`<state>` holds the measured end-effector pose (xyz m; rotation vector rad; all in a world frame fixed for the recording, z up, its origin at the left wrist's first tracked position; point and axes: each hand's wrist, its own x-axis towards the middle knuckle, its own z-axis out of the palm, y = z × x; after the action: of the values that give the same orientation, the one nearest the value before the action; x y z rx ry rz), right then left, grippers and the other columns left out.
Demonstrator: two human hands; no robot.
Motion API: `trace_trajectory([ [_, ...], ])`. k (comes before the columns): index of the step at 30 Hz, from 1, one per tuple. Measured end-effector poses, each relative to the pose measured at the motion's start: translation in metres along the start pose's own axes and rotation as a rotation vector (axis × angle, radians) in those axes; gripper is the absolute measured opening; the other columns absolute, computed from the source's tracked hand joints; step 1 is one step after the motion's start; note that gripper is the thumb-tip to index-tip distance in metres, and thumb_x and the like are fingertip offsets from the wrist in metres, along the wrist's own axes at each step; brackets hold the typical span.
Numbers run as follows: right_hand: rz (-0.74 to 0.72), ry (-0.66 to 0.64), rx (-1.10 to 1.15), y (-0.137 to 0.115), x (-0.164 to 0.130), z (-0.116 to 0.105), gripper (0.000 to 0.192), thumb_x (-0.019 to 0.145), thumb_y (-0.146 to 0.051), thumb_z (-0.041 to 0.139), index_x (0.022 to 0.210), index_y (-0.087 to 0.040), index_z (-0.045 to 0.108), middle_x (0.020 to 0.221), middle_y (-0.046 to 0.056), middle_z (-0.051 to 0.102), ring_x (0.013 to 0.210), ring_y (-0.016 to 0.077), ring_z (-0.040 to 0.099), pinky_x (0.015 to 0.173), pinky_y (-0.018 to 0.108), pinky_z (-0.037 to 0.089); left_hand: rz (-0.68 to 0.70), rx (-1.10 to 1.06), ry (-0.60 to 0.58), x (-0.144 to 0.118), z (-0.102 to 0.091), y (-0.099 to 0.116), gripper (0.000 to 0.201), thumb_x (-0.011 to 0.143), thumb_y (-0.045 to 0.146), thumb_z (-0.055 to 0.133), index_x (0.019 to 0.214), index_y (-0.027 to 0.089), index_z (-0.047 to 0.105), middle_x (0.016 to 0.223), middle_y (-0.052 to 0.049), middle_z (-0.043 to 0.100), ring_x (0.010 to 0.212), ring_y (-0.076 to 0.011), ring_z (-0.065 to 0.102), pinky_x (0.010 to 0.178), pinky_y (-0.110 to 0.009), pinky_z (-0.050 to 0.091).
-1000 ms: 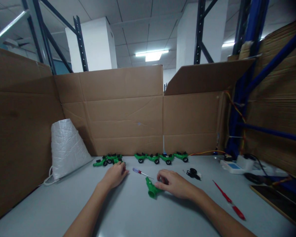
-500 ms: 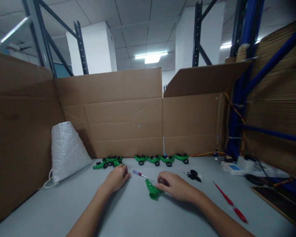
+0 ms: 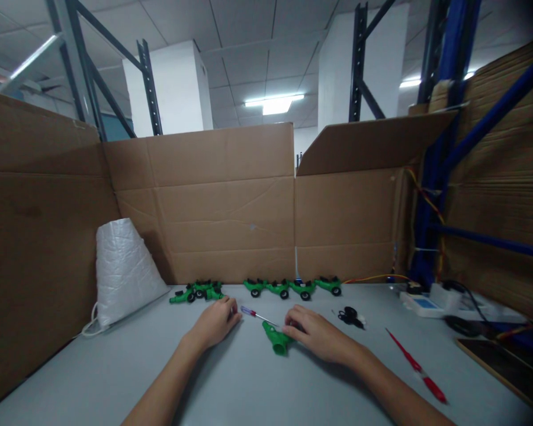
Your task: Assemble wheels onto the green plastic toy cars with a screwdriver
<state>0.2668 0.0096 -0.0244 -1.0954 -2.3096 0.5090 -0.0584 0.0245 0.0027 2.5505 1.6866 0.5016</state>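
Observation:
My right hand [image 3: 316, 334] rests on the grey table [image 3: 249, 384] with its fingers on a green plastic toy part [image 3: 275, 340]. My left hand [image 3: 215, 324] lies palm down just left of it, fingers curled loosely, close to a small screwdriver [image 3: 254, 313] with a red and blue handle. Whether the left hand holds anything is hidden. Behind the hands, green toy cars with black wheels stand in a row [image 3: 291, 287], and another small cluster of green toy cars [image 3: 195, 291] lies at the left.
A white bag [image 3: 122, 269] leans against the cardboard wall [image 3: 213, 201] at the left. A long red screwdriver [image 3: 415, 367] and small black pieces [image 3: 350, 315] lie to the right. A white device [image 3: 426, 302] with cables and a dark board [image 3: 501, 361] sit at the far right.
My left hand has slid a little to the right, toward the small screwdriver. The right hand stays on the green part.

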Motion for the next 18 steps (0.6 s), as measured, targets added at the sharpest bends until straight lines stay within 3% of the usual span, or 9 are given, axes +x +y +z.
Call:
trace_trajectory([
  [8,-0.097,0.021,0.006,0.007,0.001,0.005,0.029,0.113,-0.04,0.043,0.104,-0.024,0.065,0.109,0.006,0.063,0.099,0.0225,0.065,0.096,0.035,0.049,0.099,-0.098,0.017,-0.002,0.004,0.02,0.022,0.104,0.041,0.055,0.097,0.021,0.063,0.097,-0.007,0.071,0.083,-0.0224,0.064,0.073,-0.03,0.043],
  [18,-0.154,0.075,-0.007,0.009,0.006,0.006,0.017,0.109,-0.029,0.05,0.103,-0.023,0.065,0.107,0.005,0.064,0.098,0.0217,0.065,0.092,0.033,0.049,0.217,-0.243,0.002,-0.004,0.01,0.048,0.023,0.106,0.041,0.053,0.109,0.021,0.065,0.086,-0.003,0.068,0.075,-0.0188,0.061,0.07,-0.028,0.043],
])
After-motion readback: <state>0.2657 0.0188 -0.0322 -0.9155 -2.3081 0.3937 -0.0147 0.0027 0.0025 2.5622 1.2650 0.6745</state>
